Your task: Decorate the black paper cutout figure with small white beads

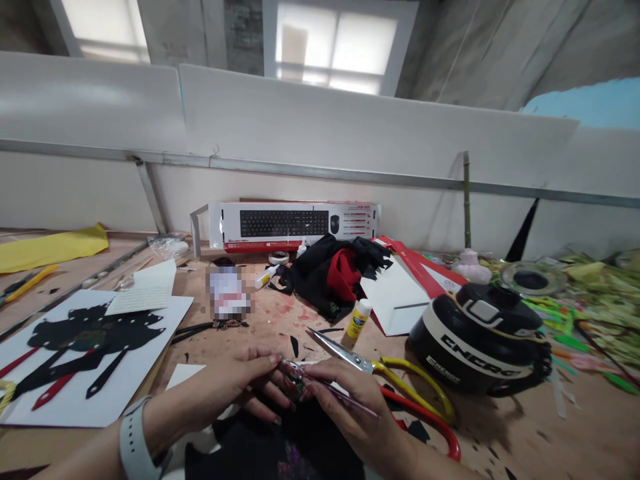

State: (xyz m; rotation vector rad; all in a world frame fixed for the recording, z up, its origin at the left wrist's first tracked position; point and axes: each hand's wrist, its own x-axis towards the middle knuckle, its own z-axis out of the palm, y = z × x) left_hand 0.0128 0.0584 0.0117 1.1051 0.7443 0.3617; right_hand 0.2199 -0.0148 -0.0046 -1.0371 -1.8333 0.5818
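Note:
Between the fingertips of my left hand [257, 380] is a small shiny, partly see-through piece [297, 377], too small to name. My right hand [345, 393], closed, grips a thin pinkish stick [345, 395] that slants down to the right. Its thumb and fingers also touch the shiny piece. Both hands are close together above a black sheet [270, 447] with a small purple patch near the bottom edge. Scissors [350, 353] with yellow and red loops lie just beyond and to the right of my right hand. A yellow glue stick [359, 323] stands behind them.
To the left, black and red cut pieces [95, 330] lie on white paper [155, 333]. Black and red cloth [335, 270] is heaped before a keyboard box [295, 227]. At right stand a black jug [475, 340] and green scraps [595, 287]. A yellow cutter [30, 285] lies far left.

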